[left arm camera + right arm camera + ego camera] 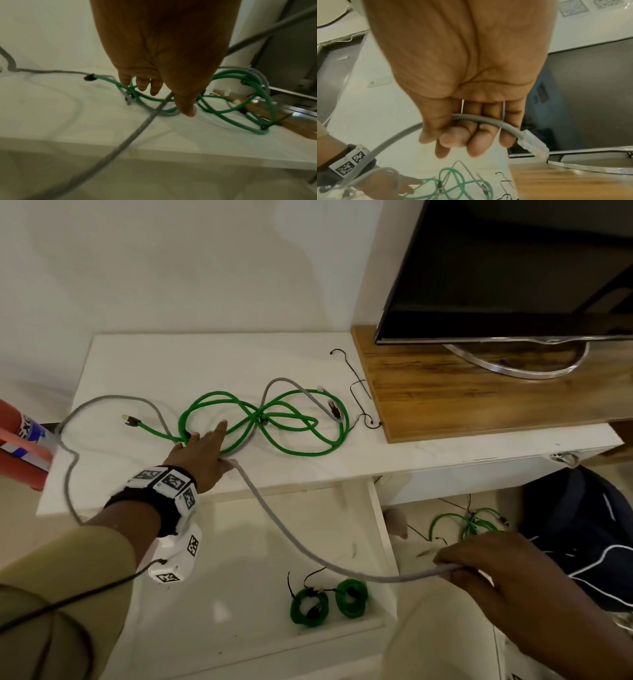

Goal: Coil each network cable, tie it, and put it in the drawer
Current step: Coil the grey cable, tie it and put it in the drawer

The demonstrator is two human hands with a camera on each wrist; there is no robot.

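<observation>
One hand (464, 94) curled — gripping grey cable (291, 537)

A grey cable (284, 529) is showing pale against the white surface (219, 361), ending in a clear plug (533, 144) at the right. Just beyond it a bright green cable (291, 419) is lying in loops, its near-left end capped by a black boot with a yellowish tip (128, 419). Thin black wire ties (359, 392) are lying at the far right of the white. Down in the white drawer (383, 542), two green coils (327, 601) are sitting bound in black. The wrist band (168, 484) is black, carrying white tags printed with black square codes — to the right, brown wood grain (479, 398) under a black screen (513, 268).
</observation>
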